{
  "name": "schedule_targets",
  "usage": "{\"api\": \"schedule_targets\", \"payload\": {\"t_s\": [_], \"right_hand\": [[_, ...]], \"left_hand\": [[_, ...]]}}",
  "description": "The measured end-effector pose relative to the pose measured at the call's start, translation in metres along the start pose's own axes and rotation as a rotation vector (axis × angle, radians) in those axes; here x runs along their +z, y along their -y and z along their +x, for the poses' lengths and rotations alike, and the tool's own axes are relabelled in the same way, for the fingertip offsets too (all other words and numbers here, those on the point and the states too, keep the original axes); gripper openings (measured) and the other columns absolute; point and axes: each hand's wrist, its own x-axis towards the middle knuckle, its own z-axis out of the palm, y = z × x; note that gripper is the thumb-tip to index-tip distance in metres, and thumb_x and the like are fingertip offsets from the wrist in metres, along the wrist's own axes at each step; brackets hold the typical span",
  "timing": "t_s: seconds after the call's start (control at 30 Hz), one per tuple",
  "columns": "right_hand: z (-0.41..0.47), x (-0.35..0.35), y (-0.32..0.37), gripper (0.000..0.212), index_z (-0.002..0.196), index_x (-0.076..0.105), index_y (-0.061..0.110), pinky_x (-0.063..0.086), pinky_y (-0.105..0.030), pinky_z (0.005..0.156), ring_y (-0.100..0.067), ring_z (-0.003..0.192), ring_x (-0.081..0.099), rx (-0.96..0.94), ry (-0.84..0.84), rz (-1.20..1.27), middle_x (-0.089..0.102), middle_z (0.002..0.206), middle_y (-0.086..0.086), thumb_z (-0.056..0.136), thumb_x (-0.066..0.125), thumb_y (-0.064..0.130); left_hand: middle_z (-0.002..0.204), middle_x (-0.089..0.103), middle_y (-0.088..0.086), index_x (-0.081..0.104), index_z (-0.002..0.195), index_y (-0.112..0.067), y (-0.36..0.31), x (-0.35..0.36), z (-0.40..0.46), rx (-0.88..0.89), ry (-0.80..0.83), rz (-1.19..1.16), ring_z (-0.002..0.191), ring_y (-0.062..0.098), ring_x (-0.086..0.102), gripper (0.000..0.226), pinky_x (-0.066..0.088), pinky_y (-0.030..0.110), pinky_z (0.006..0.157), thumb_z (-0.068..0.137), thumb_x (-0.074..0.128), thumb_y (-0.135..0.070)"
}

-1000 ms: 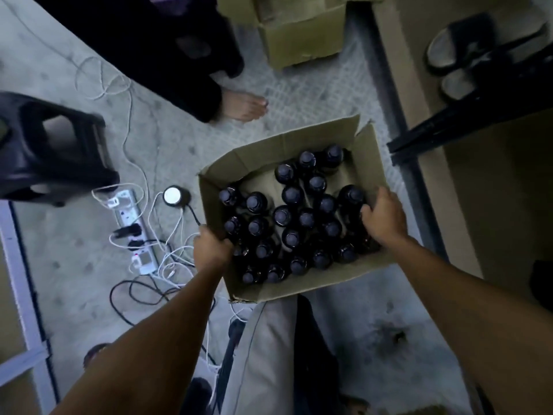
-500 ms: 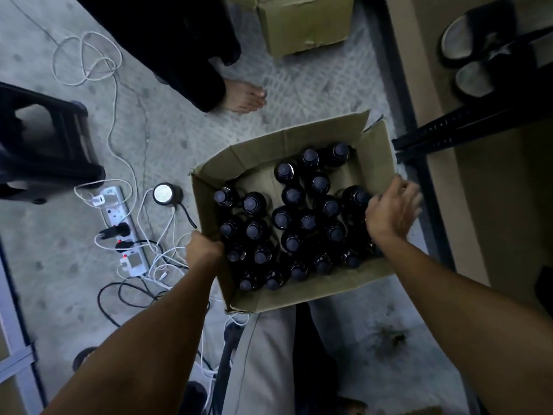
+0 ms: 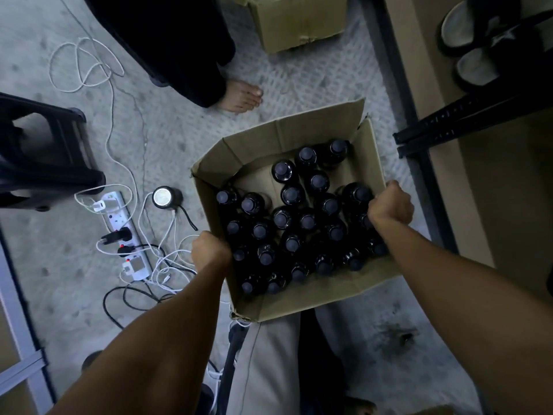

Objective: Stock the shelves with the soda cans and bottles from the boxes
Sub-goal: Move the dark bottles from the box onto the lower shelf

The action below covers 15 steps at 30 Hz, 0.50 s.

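An open cardboard box [image 3: 314, 298] sits on the grey floor in front of my legs, filled with several dark bottles [image 3: 291, 217] seen from above by their caps. My left hand [image 3: 211, 250] grips the box's left wall, fingers curled over the rim. My right hand [image 3: 392, 203] grips the right wall the same way, its fingers hidden inside the box. A dark metal shelf frame [image 3: 466, 121] reaches in from the right.
Left of the box lie a white power strip [image 3: 125, 232] with tangled cables and a small round device [image 3: 163, 197]. A black stool [image 3: 45, 157] stands at far left. Another person's bare foot [image 3: 241, 97], a second cardboard box [image 3: 299, 22] and sandals [image 3: 475, 46] are beyond.
My right hand, lifted and spread half a second ago, has closed over the box's right wall. The box has shifted a little to the right in view; my left hand keeps its hold.
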Motion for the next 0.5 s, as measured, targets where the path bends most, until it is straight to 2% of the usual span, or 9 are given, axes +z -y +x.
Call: {"api": "schedule_targets", "payload": {"t_s": [0.1,0.27,0.5], "right_hand": [[0.006,-0.004,-0.004,0.031,0.122,0.059,0.005,0.050,-0.042,0.083,-0.043,0.113,0.057,-0.026,0.023,-0.064,0.061,0.123,-0.024,0.092,0.062,0.011],[0.004,-0.015,-0.018,0.028,0.113,0.065,0.005,0.053,-0.039,0.075,-0.041,0.105,0.062,-0.052,0.040,-0.024,0.065,0.113,-0.022,0.086,0.069,0.011],[-0.018,-0.025,-0.051,0.023,0.108,0.068,0.003,0.050,-0.037,0.070,-0.041,0.099,0.064,-0.029,0.059,0.031,0.066,0.106,-0.023,0.086,0.063,0.008]], "left_hand": [[0.103,0.066,0.024,0.064,0.103,-0.001,0.004,-0.001,-0.001,0.033,0.005,0.015,0.098,0.041,0.064,0.023,0.054,0.045,0.084,0.086,0.062,-0.017],[0.101,0.067,0.025,0.065,0.101,0.001,0.009,-0.003,-0.008,0.084,0.009,0.004,0.095,0.039,0.065,0.021,0.054,0.045,0.083,0.084,0.066,-0.011],[0.097,0.068,0.025,0.068,0.101,0.002,0.000,-0.014,-0.025,0.156,0.018,0.017,0.095,0.038,0.066,0.019,0.052,0.040,0.080,0.084,0.065,-0.006]]}}
